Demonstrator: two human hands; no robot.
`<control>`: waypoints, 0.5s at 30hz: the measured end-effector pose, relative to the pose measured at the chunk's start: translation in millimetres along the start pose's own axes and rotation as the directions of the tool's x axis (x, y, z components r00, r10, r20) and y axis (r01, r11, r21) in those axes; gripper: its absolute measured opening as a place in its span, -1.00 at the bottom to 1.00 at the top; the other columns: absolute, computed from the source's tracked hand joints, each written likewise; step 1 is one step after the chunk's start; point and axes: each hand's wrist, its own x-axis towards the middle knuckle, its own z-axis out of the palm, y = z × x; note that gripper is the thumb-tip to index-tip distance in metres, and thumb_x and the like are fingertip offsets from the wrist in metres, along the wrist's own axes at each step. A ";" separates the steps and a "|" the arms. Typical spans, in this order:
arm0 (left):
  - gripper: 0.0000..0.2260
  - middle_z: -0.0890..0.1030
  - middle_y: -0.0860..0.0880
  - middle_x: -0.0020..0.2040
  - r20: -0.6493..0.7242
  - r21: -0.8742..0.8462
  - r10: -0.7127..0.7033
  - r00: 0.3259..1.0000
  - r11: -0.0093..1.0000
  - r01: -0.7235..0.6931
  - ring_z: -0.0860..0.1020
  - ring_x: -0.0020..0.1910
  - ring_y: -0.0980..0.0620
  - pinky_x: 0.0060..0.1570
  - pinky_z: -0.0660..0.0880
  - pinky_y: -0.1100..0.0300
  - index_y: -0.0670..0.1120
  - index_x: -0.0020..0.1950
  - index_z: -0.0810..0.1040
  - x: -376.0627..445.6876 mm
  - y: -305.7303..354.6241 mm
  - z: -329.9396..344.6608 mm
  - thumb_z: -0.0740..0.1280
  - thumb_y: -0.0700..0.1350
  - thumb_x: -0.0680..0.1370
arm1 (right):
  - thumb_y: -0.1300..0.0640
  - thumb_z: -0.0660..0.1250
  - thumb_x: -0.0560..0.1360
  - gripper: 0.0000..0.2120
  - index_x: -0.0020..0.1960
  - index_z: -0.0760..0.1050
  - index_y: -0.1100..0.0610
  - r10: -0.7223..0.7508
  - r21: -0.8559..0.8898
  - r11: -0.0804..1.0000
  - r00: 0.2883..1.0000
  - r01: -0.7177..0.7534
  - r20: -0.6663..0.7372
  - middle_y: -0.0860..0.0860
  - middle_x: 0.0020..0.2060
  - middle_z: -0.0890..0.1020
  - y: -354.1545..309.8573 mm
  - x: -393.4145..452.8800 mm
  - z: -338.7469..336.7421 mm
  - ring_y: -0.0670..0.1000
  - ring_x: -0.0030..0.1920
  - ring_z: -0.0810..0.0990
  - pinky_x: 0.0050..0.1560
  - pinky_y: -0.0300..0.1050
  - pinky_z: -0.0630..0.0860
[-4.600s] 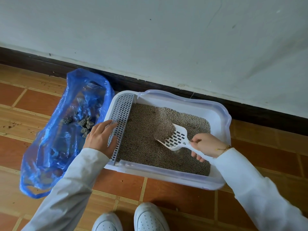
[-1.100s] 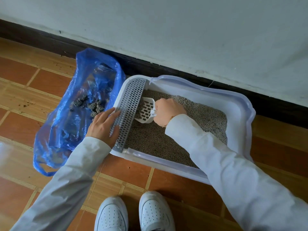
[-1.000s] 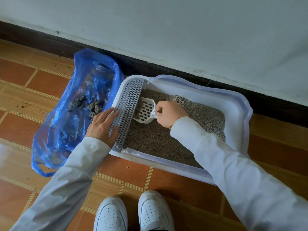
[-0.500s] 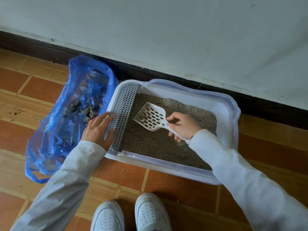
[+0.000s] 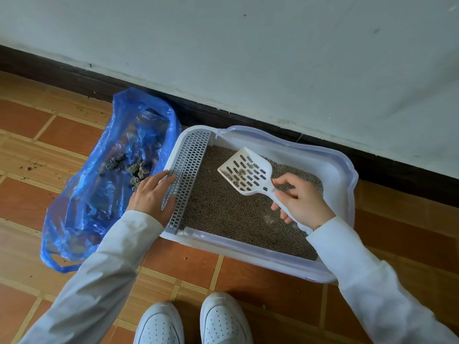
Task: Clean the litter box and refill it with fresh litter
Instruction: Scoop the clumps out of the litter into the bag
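Head view shows the right hand with its grip closed on the white scoop, held above the litter in the litter box; the left hand rests flat, open, on the grey grate beside the blue bag.

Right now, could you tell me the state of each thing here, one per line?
Litter box: on the floor, holding litter.
Slotted scoop: lifted, nearly empty, a few bits left.
Blue plastic bag: open, with clumps inside.
Grey grate: in place along the box's edge.
Right hand: gripping the scoop's handle.
Left hand: resting flat on the grate.
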 end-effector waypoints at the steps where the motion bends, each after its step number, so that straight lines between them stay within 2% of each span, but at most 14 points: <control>1: -0.50 0.53 -0.22 0.23 -0.004 0.001 0.003 1.000 1.000 -0.003 0.51 0.15 -0.31 0.04 0.49 -0.27 -0.14 0.28 0.51 -0.2 0.2 -0.6 0.06 0.07 0.47 | 0.19 0.26 0.56 -0.84 0.12 0.49 0.03 -0.002 -0.008 1.000 1.000 0.002 0.001 0.08 -0.32 0.67 -1.5 -0.2 -0.3 0.00 -0.46 0.53 -0.46 -0.19 0.48; 8: -0.53 0.56 -0.23 0.19 -0.073 -0.024 0.002 0.997 1.000 -0.003 0.53 0.11 -0.32 0.01 0.51 -0.27 -0.16 0.21 0.55 0.0 -2.6 -5.2 0.08 0.04 0.47 | 0.21 0.26 0.56 -0.81 0.13 0.49 0.00 -0.095 -0.046 0.994 0.995 0.096 0.022 0.03 -0.35 0.68 -25.7 1.7 3.2 0.00 -0.46 0.55 -0.38 -0.05 0.59; 11: -0.53 0.57 -0.20 0.19 -0.095 -0.030 -0.024 0.995 0.999 0.022 0.54 0.12 -0.30 0.02 0.51 -0.25 -0.16 0.21 0.56 -2.5 -10.4 -10.0 0.08 0.03 0.46 | 0.19 0.27 0.56 -0.81 0.12 0.48 -0.04 -0.163 -0.088 0.982 0.986 0.166 0.047 -0.01 -0.35 0.68 -50.7 6.0 11.8 -0.02 -0.45 0.56 -0.37 -0.06 0.61; 15: -0.57 0.60 -0.20 0.13 -0.145 -0.056 -0.072 0.987 0.996 0.064 0.57 0.05 -0.30 -0.08 0.54 -0.26 -0.19 0.14 0.59 -9.6 -32.2 -17.3 0.13 0.00 0.44 | 0.15 0.27 0.55 -0.81 0.14 0.46 -0.04 -0.239 -0.146 0.957 0.966 0.252 0.103 -0.01 -0.31 0.67 -90.7 24.7 35.9 -0.04 -0.42 0.59 -0.36 -0.10 0.61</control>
